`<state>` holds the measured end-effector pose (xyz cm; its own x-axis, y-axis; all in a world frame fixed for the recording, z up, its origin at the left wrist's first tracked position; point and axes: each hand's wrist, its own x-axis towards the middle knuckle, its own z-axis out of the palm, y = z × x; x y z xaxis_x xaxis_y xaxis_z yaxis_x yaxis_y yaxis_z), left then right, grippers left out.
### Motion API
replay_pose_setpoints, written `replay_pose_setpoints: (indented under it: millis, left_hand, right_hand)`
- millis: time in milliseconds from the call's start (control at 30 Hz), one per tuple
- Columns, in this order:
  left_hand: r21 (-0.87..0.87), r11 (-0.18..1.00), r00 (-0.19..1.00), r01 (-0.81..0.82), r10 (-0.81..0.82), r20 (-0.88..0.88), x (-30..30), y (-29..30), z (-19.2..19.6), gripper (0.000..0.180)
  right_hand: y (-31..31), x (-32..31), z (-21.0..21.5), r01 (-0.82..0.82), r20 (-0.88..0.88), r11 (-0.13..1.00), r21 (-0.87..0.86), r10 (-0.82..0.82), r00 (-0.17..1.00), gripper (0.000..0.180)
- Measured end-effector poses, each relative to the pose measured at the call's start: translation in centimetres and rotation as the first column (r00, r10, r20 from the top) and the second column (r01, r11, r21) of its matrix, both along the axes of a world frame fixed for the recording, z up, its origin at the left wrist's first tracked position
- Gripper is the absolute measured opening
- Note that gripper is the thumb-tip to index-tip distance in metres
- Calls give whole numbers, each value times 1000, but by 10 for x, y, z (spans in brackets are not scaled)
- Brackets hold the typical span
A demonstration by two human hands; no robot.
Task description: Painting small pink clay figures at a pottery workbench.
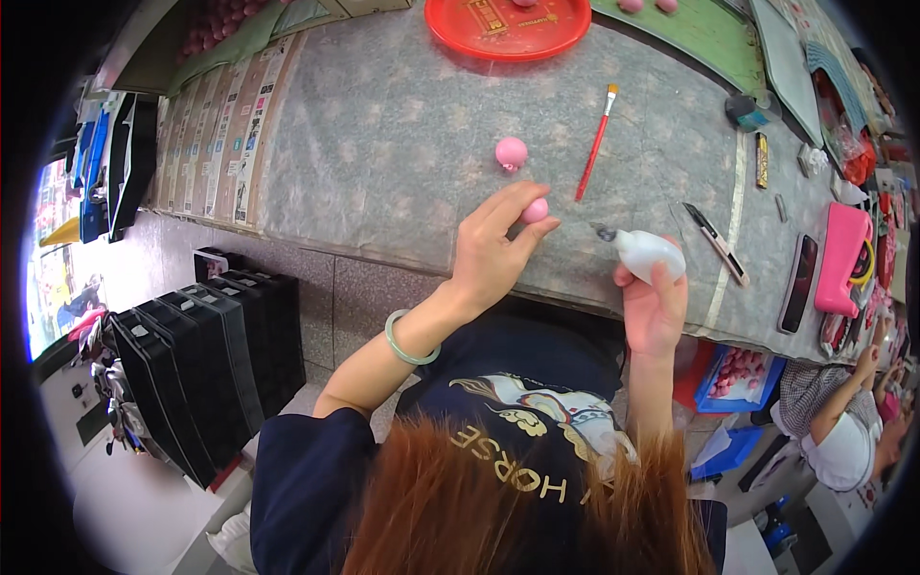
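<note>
Between the thumb and fingers of my left hand (494, 240) is a small pink ball (535, 211), held just above the table's near edge. My right hand (655, 305) grips a white squeeze bottle (650, 255) with a thin needle-like tip, which points left toward the ball without touching it. A second pink ball (511, 153) with a small knob at its underside lies on the table beyond my left hand. To its right rests a red-handled paintbrush (596, 144), bristles pointing away from me.
A red round tray (508, 46) and a green tray (685, 43) with pink balls stand at the far side. Right of my hand lie a utility knife (717, 244), a dark phone-like case (799, 284) and a pink tool (843, 259). Black cases (206, 355) stand left; another person (843, 446) sits right.
</note>
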<state>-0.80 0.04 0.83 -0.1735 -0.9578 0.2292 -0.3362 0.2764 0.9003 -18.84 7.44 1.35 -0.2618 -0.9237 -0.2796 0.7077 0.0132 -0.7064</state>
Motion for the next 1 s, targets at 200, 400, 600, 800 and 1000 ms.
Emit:
replay_pose_setpoints:
  millis: [200, 400, 600, 800, 1000]
  left_hand:
    - [-79, 997, 999, 17, -15, 34, -4, 0, -4, 30]
    - [-197, 980, 996, -7, 24, 88, -8, 0, -7, 29]
    - [-158, 987, 994, 13, 4, 107, -7, 2, -7, 30]
    - [-163, 987, 994, 11, 6, 105, -7, 2, -8, 30]
    - [-172, 985, 994, 12, 7, 106, -6, 1, -9, 30]
  right_hand:
    - [3, 20, -4, 94, -230, 995, 27, -86, 970, 34]
    - [5, 25, -8, 172, -318, 985, 13, -159, 934, 30]
    - [4, 27, -7, 184, -346, 983, 22, -165, 924, 27]
    - [4, 28, -6, 191, -372, 981, 44, -162, 914, 27]
    - [4, 26, -8, 161, -338, 986, 46, -137, 931, 30]
